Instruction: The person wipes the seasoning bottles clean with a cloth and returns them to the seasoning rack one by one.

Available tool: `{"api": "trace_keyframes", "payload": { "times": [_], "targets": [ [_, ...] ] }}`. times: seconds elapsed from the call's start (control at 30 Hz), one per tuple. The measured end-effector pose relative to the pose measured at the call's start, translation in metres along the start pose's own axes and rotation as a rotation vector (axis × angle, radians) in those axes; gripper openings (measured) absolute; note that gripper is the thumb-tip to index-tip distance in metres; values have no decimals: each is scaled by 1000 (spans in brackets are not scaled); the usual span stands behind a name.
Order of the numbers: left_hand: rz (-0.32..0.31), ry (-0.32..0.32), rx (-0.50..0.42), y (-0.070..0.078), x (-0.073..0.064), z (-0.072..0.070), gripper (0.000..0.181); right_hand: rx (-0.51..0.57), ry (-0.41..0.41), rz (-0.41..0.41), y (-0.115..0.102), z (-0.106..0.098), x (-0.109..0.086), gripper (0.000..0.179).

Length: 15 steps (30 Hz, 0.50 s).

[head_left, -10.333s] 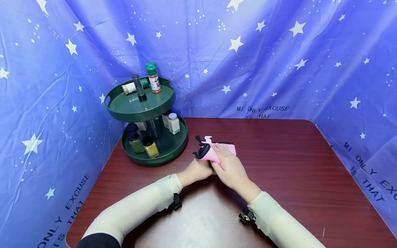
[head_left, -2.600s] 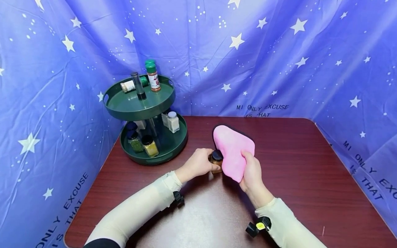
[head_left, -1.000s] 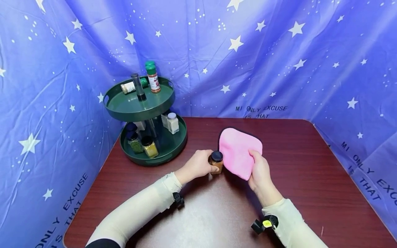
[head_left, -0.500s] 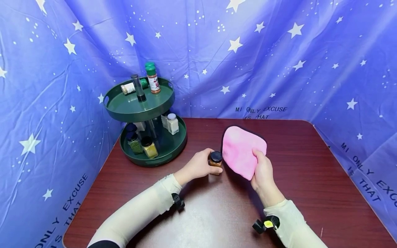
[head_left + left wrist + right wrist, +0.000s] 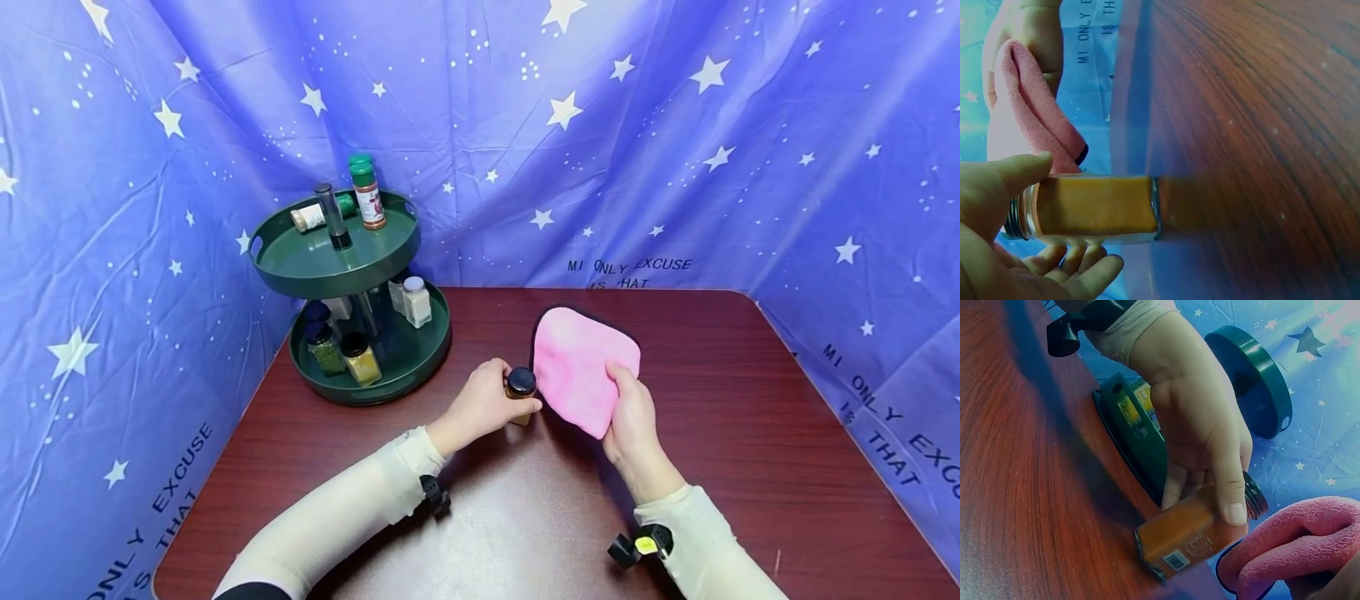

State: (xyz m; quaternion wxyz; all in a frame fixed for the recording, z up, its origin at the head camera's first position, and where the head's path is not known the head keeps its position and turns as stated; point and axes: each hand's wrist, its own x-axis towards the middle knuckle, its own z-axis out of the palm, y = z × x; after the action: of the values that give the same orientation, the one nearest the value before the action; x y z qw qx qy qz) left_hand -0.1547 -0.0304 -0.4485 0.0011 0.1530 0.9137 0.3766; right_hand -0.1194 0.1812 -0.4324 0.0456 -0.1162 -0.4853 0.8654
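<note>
My left hand [image 5: 483,402] grips a spice jar [image 5: 521,382] near its shoulder, thumb on one side and fingers on the other. The jar has a black lid and orange-brown powder inside. In the left wrist view the jar [image 5: 1097,205] is upright, its base right at the tabletop. A barcode label shows on the jar [image 5: 1188,540] in the right wrist view. My right hand [image 5: 633,421] pinches a pink cloth [image 5: 573,367] with dark edging by its lower right side, thumb on top. The cloth hangs beside the jar, its left edge close to the lid.
A green two-tier turntable rack [image 5: 337,279] stands at the left back of the brown table [image 5: 712,400]. Its upper tier bears green-capped shakers [image 5: 369,200], one lying down. Several jars, including a yellow one [image 5: 362,360] and a white one [image 5: 416,304], stand on the lower tier.
Ten seconds ago the cloth was bunched under both hands, around the left hand's grip. It has since opened out and moved right of the jar. Lately my left thumb has shifted higher across the jar.
</note>
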Motion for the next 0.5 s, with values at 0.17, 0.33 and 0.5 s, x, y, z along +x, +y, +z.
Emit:
{"api": "trace_keyframes", "payload": {
  "times": [0.17,0.33,0.5],
  "targets": [
    [32,-25,-11,1,2,-4,42,-6,11,-7,0,3,-1,19],
    [61,-70,10,1,4,-7,41,-1,24,-15,0,6,-2,20],
    [63,-72,8,1,3,-9,46,-14,10,-42,-1,8,-3,21]
  ]
}}
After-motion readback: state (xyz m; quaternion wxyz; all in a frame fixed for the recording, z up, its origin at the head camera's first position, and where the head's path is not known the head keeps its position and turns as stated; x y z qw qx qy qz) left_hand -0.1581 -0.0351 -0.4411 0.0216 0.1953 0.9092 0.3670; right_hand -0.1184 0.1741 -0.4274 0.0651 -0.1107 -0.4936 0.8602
